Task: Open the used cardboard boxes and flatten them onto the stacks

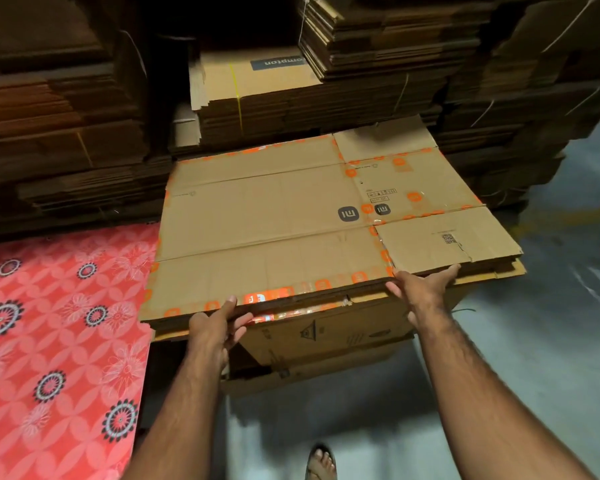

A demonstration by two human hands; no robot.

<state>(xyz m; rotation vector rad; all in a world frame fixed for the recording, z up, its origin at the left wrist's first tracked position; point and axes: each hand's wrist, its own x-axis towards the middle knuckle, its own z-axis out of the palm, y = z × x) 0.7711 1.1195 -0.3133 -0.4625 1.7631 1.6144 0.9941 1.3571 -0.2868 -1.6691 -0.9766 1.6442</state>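
Gripping the near edge of the flattened cardboard box [291, 216] with both hands. My left hand [215, 327] is pinching that edge left of centre, thumb lying on top and fingers curled underneath, closed on the board. My right hand [420, 289] is holding the same edge further right, at the corner where the near right flap [447, 240] begins; thumb on top, fingers spread along the underside of the flap.

The box is lying flat and roughly level on top of a low stack of flattened boxes [326, 337], its near edge overhanging the layers below. Orange printed tape [323, 284] is running along its near edge and along its seams. Two dark square logos are showing right of centre, and a small code print is sitting on the near right flap.

Far behind, tall tied bundles of flattened cardboard [378, 57] are filling the background from left to right. At near left a red flower-patterned sheet [56, 341] is lying just beside the stack. The grey floor [551, 323] is showing at right and near, with my sandalled foot [321, 462] at the bottom edge.
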